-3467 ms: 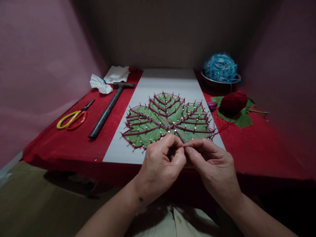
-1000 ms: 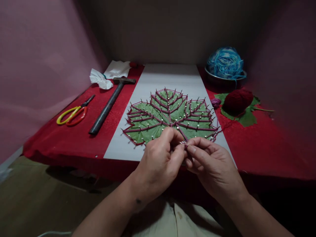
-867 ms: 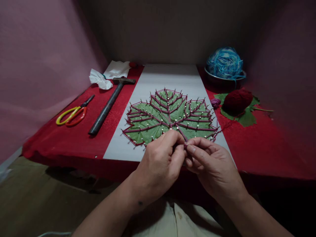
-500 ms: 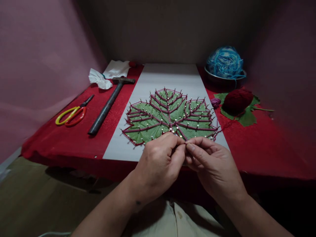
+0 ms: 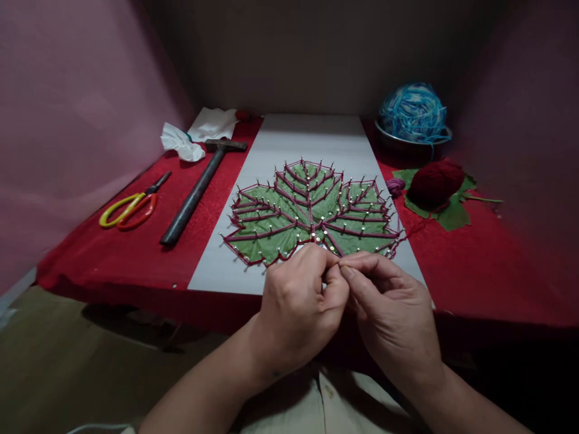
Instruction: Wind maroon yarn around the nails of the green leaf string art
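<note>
A green leaf (image 5: pixel 312 218) lies pinned on a white board (image 5: pixel 312 144), studded with several small nails, and dark red yarn runs between the nails along its veins and outline. My left hand (image 5: pixel 298 307) and my right hand (image 5: pixel 393 313) meet at the leaf's near edge. Their fingertips pinch the red yarn together at the stem end. A thin strand of the yarn (image 5: pixel 414 228) trails from the leaf's right edge toward a red yarn ball (image 5: pixel 434 182). The spot between my fingers is hidden.
On the red cloth (image 5: pixel 136 253) to the left lie yellow and orange scissors (image 5: pixel 129 208), a hammer (image 5: pixel 199 187) and crumpled white tissue (image 5: pixel 181 143). At the right a blue yarn ball (image 5: pixel 412 113) sits in a metal bowl, and the red ball rests on a second leaf (image 5: pixel 450 214).
My left thumb and fingers have curled tighter and shifted slightly right over the yarn at the leaf's stem. The right hand stays pinched against them.
</note>
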`<state>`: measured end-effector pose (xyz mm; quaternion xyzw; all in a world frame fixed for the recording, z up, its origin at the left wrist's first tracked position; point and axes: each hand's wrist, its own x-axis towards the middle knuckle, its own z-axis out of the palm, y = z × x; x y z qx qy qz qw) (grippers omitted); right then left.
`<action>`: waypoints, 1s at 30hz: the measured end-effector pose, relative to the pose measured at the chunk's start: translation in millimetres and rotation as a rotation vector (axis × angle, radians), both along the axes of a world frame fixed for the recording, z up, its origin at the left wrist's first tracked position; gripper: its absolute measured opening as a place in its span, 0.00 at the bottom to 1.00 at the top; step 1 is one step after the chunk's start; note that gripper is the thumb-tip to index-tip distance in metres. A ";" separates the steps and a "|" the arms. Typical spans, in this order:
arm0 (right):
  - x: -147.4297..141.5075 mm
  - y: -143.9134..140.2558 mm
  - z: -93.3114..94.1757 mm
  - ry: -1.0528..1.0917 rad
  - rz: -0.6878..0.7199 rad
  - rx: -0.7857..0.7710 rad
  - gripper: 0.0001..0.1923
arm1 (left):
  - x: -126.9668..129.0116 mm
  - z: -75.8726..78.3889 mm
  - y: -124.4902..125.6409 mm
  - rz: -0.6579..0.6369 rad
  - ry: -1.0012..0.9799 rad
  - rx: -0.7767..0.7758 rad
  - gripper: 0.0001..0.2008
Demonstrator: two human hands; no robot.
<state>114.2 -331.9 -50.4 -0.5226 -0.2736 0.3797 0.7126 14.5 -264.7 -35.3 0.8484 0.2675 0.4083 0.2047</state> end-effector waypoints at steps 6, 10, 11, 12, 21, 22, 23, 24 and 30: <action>-0.1 4.5 3.6 0.289 0.073 -0.040 0.04 | 2.1 0.4 -0.2 0.019 -0.089 -0.067 0.06; 0.3 7.4 7.6 0.370 0.068 -0.059 0.06 | -0.3 0.5 0.5 0.005 -0.097 -0.175 0.05; 0.2 7.6 8.5 0.384 0.068 -0.062 0.07 | -0.7 0.4 0.8 0.001 -0.098 -0.186 0.05; 0.0 7.7 9.2 0.397 0.071 -0.062 0.07 | -0.9 0.4 1.2 -0.004 -0.100 -0.193 0.05; -1.0 9.6 10.9 0.471 0.108 -0.033 0.07 | -3.0 1.2 2.8 -0.036 -0.121 -0.248 0.04; -0.9 9.9 11.0 0.476 0.108 -0.032 0.07 | -3.8 0.6 2.8 -0.042 -0.125 -0.268 0.04; -0.9 10.1 11.3 0.481 0.105 -0.035 0.08 | -4.7 -0.1 2.9 -0.048 -0.126 -0.288 0.04; -0.9 10.1 11.6 0.485 0.102 -0.038 0.08 | -5.6 -0.6 2.8 -0.053 -0.126 -0.307 0.03; -2.2 9.9 12.2 0.464 0.089 -0.039 0.07 | -9.4 -2.9 0.9 -0.134 -0.160 -0.361 0.03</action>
